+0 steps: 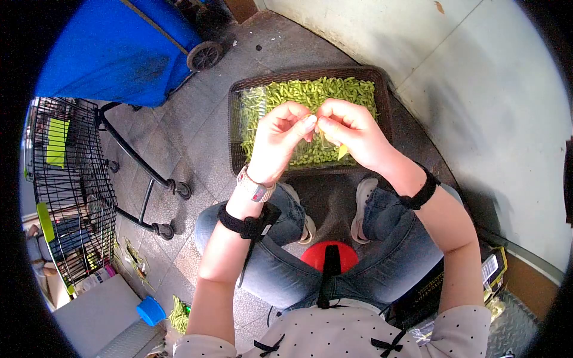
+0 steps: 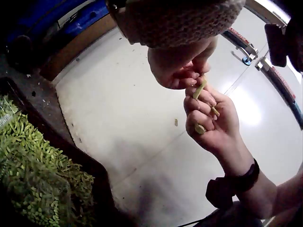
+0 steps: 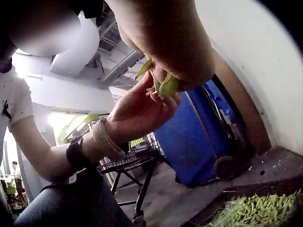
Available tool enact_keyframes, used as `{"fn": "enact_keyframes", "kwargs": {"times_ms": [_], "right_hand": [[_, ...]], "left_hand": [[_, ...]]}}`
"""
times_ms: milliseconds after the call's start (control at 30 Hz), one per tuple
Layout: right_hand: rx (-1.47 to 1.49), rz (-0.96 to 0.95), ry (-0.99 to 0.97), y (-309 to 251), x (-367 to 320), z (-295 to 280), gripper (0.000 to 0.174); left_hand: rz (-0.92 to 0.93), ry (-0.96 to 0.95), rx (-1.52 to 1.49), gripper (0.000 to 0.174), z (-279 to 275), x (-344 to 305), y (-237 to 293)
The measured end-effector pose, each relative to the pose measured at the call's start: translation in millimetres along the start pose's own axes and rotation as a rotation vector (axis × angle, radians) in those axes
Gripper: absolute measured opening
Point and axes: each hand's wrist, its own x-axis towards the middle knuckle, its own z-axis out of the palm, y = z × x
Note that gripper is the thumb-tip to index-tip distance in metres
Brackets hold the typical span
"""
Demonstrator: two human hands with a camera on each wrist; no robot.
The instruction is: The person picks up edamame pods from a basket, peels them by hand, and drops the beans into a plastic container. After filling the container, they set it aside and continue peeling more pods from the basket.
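Your left hand and right hand meet at the centre of the head view, blocking part of the pod heap in the basket. Right of centre, the left wrist view reveals what they cover: fingertips of both your hands pinch a green pod, and your right fingers curl round more pods. Only there, upper right, do you see a door handle. A shopping cart stands at head-view left, a blue tub lower left.

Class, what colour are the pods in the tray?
The pods are green, showing best in the head view.
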Motion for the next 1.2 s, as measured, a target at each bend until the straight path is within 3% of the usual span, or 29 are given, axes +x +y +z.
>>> {"fn": "enact_keyframes", "kwargs": {"times_ms": [67,200,267,400,667,767,867,967,1200], "right_hand": [[0.039,0.015,-0.043,5,0,-2,0.012],[-0.144,0.011,0.077,6,-1,1,0.016],[-0.248,-0.058,0.113,3,-1,0,0.016],[-0.271,-0.021,0.144,2,-2,3,0.015],[-0.4,0.023,0.049,-5,-6,-5,0.014],[-0.341,0.143,-0.053,-4,-6,-12,0.007],[-0.415,0.099,-0.061,-6,-7,-10,0.014],[-0.192,0.095,-0.078,-10,-9,-8,0.015],[-0.112,0.148,-0.058,-14,-7,-8,0.019]], "left_hand": [[0.05,-0.025,0.091,0.011,-2,-1,0],[0.072,-0.087,0.119,0.016,-4,-1,-2],[-0.012,-0.05,0.069,0.018,0,0,-1],[-0.093,0.051,0.005,0.02,1,3,-6],[-0.028,-0.143,0.327,0.013,-6,2,2],[-0.023,-0.196,0.414,0.013,-6,1,1],[-0.02,-0.222,0.376,0.014,-5,-1,2],[-0.008,-0.193,0.243,0.016,-2,-1,6],[-0.034,-0.206,0.179,0.017,-4,0,3]]}}
